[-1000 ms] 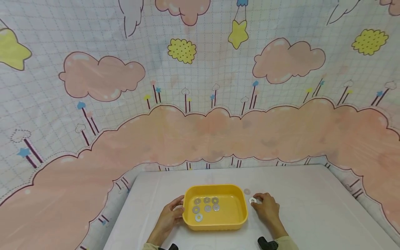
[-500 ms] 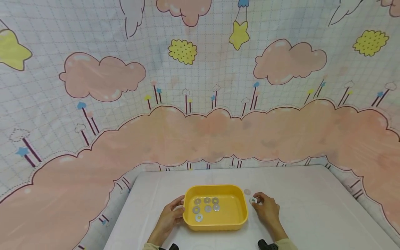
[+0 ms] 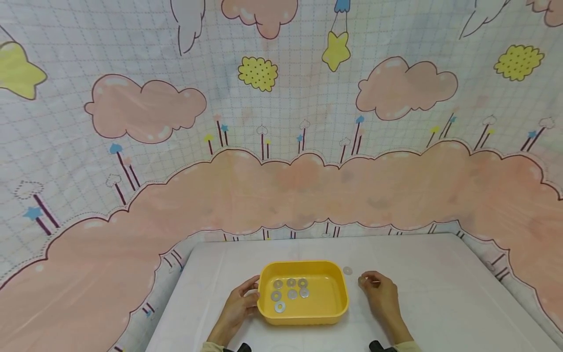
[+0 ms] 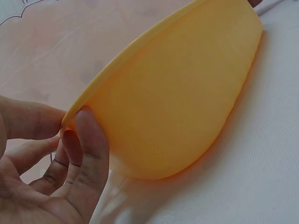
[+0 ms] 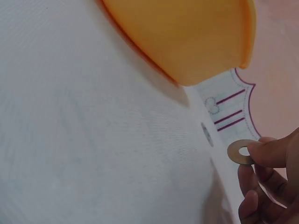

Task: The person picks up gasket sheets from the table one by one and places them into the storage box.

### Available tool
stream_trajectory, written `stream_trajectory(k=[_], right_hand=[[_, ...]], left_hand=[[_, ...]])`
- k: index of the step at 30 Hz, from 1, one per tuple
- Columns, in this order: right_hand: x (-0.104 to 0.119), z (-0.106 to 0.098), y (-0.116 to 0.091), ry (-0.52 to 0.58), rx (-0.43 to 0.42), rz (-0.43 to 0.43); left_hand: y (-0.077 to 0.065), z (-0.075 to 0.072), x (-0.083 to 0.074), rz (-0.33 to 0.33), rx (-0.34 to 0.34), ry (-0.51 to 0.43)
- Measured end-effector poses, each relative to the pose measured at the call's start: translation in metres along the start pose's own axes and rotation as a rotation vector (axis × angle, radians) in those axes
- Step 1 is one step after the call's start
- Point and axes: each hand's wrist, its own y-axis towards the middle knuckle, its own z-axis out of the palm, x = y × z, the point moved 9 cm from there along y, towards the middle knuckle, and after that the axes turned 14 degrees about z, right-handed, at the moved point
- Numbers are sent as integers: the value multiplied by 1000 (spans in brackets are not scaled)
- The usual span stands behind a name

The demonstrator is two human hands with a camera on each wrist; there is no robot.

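Note:
A yellow plastic tray (image 3: pixel 325 303) stands on the white table. Several flat metal washers (image 3: pixel 279 307) lie inside it, toward its left side. My left hand (image 3: pixel 237 305) grips the tray's left end; in the left wrist view the thumb (image 4: pixel 92 144) lies against the outer wall, just under the rim. To the right of the tray, my right hand (image 3: pixel 381 296) pinches one washer (image 5: pixel 237 154) between thumb and fingers, its hole partly showing past the thumb. Another washer (image 3: pixel 348 270) lies flat on the table by the tray's far right corner.
The white table (image 3: pixel 440 283) stretches out on both sides of the tray. Behind it hangs a cloth (image 3: pixel 290 190) printed with clouds and stars. Dark wrist devices (image 3: pixel 379 347) sit near the sleeves at the lower edge.
My right hand has shifted slightly right, away from the tray, and the pinched washer has tilted from showing its face to nearly edge-on. The left hand and tray stay put.

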Motion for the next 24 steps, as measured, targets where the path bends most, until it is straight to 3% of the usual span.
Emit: stream_trajectory(k=[9,17,24], right_hand=[[18,-15,-1,72,13,-24],[28,-18,-5,269,133,74],[47,-18,-14,338,192,91]], left_hand=[[0,-1,1,-4,4,4],[1,-1,1,6,8,6],[2,-1,0,8,16,-2]])
